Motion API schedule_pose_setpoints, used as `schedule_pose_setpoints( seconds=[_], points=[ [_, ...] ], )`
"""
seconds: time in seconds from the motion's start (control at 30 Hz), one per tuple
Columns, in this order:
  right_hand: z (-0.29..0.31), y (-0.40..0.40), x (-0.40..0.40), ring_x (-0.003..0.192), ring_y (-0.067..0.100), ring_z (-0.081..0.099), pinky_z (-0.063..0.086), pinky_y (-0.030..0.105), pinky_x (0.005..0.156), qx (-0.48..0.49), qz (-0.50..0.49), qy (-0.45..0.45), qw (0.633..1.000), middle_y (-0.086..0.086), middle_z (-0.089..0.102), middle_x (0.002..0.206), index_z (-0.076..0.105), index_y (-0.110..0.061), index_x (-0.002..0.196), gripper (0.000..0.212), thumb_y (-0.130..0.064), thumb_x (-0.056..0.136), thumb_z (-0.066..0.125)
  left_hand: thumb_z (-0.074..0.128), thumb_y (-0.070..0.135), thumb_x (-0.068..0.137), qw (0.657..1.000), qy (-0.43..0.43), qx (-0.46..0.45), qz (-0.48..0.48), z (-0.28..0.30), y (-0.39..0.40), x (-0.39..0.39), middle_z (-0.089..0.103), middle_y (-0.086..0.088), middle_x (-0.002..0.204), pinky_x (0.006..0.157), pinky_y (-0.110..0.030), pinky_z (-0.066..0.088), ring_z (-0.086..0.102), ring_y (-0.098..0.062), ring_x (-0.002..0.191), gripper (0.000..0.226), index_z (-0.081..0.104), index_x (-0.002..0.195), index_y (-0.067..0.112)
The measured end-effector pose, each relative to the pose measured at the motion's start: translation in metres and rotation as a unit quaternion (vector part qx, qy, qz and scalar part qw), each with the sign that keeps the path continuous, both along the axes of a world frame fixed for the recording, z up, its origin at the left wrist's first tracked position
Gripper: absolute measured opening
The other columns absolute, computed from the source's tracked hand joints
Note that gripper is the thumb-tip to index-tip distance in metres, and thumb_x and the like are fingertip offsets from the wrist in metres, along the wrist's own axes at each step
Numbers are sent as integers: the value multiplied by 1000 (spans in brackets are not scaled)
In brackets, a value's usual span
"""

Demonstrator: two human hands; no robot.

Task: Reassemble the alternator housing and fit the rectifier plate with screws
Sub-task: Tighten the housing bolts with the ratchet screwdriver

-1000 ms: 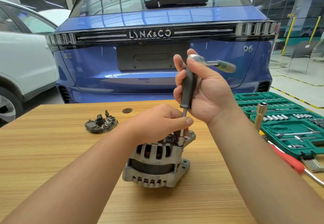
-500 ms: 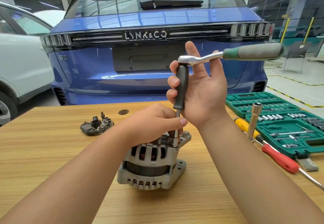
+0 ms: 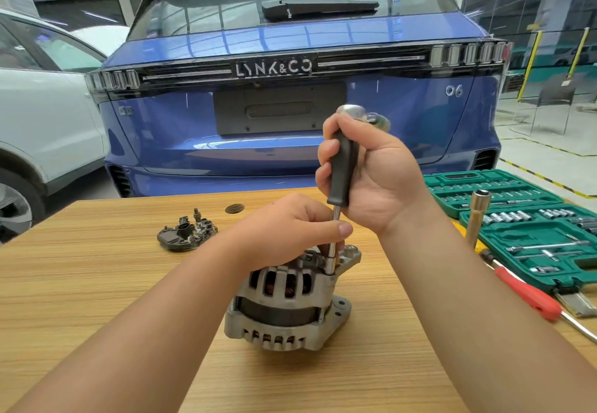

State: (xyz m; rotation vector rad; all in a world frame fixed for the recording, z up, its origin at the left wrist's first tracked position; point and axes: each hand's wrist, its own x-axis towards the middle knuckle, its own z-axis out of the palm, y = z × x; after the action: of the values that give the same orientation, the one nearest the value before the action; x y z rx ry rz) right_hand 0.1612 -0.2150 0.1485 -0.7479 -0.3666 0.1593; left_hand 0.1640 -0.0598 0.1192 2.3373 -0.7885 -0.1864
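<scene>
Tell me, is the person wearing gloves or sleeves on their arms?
No gloves and no sleeves show. The left hand and right hand are bare, and so are both forearms to the picture's edge. No watch, rings or bracelets show.

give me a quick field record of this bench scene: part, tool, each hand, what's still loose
part: alternator upright on table
tool: socket driver with ratchet on top, socket on housing edge
left hand: pinches driver shaft low down
right hand: grips black handle
loose: rectifier plate lies apart, left of alternator
nearby: socket set, red screwdriver
</scene>
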Motion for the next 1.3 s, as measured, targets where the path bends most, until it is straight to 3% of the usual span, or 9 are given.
schedule_pose_setpoints(
  seconds=[0.1,0.2,0.3,0.47,0.6,0.73,0.93,1.13,1.3],
  points=[
    [-1,7,-1,64,8,59,46,22,55,-24,-75,-69,995,-4,68,86,65,-36,107,28,-14,90,64,53,66,83,1000,3,1,7,1,0,0,63,7,71,79,-38,50,60,-7,70,35,74,77,39],
    [-3,10,-3,61,11,54,44,24,51,-74,-155,-139,975,-2,62,81,65,-35,114,32,-8,102,52,55,65,86,1000,6,-1,-5,1,-1,0,70,-6,86,89,-49,53,65,-20,84,36,75,80,35],
    [-7,8,-3,64,16,51,40,28,55,-29,-91,-161,982,3,60,86,63,-33,123,37,-16,100,40,56,65,81,1000,20,-21,-11,2,-1,-2,70,-17,94,96,-58,50,65,-34,94,42,76,82,28],
    [-9,2,1,69,19,50,39,30,61,22,9,-147,989,6,60,95,64,-35,126,48,-56,86,48,58,62,81,999,32,-31,5,2,-1,-1,74,-1,89,98,-55,50,69,-22,92,36,77,81,31],
    [-10,0,4,70,13,50,40,26,61,18,17,-117,993,-1,58,95,57,-30,130,61,-62,79,58,56,65,81,1000,21,-15,12,2,-2,-1,75,6,88,98,-53,50,69,-18,92,36,76,80,35],
    [-9,-2,5,65,8,50,41,22,58,-6,4,-87,996,-7,57,89,46,-19,125,64,-60,79,60,57,64,85,1000,16,-12,13,2,-1,0,72,4,84,93,-49,52,68,-17,87,34,75,80,36],
    [1,4,-1,46,5,42,38,21,44,-123,-187,-22,975,-9,49,60,62,-17,89,25,-37,88,75,61,55,95,1000,11,14,0,1,-3,-1,47,12,62,60,-28,37,44,-4,56,36,74,83,23],
    [1,-1,-4,63,4,56,42,21,62,1,26,-12,1000,-10,64,81,61,-25,105,26,-23,80,66,61,58,93,1000,16,-4,2,3,1,-5,67,-9,83,77,-39,50,62,-17,74,33,75,83,30],
    [-4,10,-4,66,11,59,46,25,56,-49,-141,-128,980,-1,70,88,65,-38,114,32,-11,98,57,59,59,94,1000,13,-24,9,2,0,-3,67,-14,93,78,-39,48,61,-18,76,30,74,86,34]
  ],
)
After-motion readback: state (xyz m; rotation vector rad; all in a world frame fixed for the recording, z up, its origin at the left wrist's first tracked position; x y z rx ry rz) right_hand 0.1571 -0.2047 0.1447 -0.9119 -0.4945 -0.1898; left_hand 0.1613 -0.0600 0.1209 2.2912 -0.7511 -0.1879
